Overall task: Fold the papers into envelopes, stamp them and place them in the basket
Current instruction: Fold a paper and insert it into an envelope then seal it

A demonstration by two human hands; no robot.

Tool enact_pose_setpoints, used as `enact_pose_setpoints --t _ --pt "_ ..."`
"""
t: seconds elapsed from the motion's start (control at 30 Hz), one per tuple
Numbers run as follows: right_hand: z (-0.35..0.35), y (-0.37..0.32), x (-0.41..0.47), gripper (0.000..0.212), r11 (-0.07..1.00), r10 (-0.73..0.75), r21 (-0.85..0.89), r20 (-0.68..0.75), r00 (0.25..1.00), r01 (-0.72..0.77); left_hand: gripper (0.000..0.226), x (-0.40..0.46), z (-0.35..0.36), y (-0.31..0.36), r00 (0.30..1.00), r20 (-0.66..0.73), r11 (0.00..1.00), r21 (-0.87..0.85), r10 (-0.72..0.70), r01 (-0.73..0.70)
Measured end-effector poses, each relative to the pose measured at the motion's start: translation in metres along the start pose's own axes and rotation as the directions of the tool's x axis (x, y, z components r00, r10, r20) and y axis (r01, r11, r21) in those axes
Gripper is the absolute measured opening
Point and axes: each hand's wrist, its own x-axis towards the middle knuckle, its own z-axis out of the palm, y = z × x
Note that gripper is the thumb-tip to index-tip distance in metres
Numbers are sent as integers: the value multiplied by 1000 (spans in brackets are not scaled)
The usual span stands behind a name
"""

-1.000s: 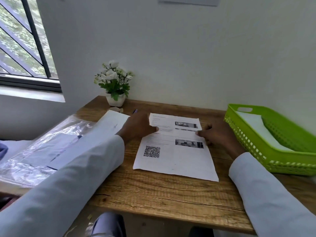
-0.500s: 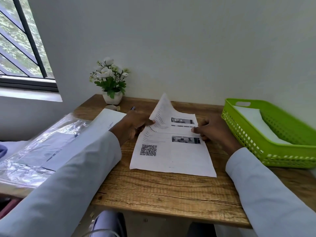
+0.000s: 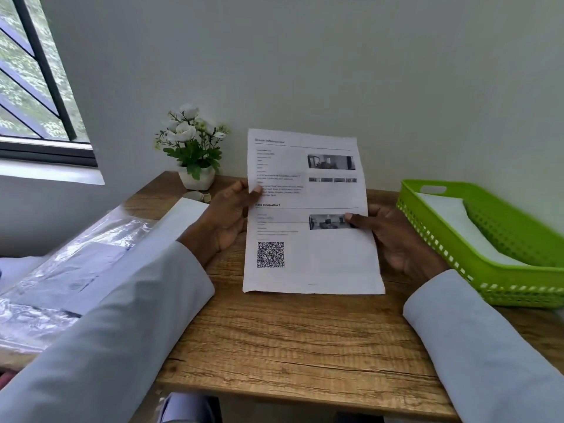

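Observation:
A printed sheet of paper (image 3: 308, 239) with text, small photos and a QR code is held up above the wooden table (image 3: 290, 340), facing me. My left hand (image 3: 227, 216) pinches its left edge, thumb on the front. My right hand (image 3: 393, 236) pinches its right edge near the lower photo, thumb on the front. The green plastic basket (image 3: 500, 279) stands at the right with white paper (image 3: 451, 218) lying inside it.
A small white pot of white flowers (image 3: 193, 151) stands at the table's back left by the wall. A clear plastic bag with papers (image 3: 61, 270) and a white sheet (image 3: 180, 218) lie to the left. A window is at far left.
The sheet lay flat on the table with both hands on its far edge. Both hands have since lifted it, so it now stands up facing me.

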Motion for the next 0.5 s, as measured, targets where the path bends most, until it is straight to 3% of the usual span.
enact_pose_setpoints --t 0.2,0.5 --pt "3 -2 -2 31 993 2 119 38 999 -6 51 -3 -5 -4 992 129 996 92 -19 7" --pt "2 -4 2 27 994 -11 113 23 1000 9 37 3 -14 -7 992 69 994 35 -107 105"
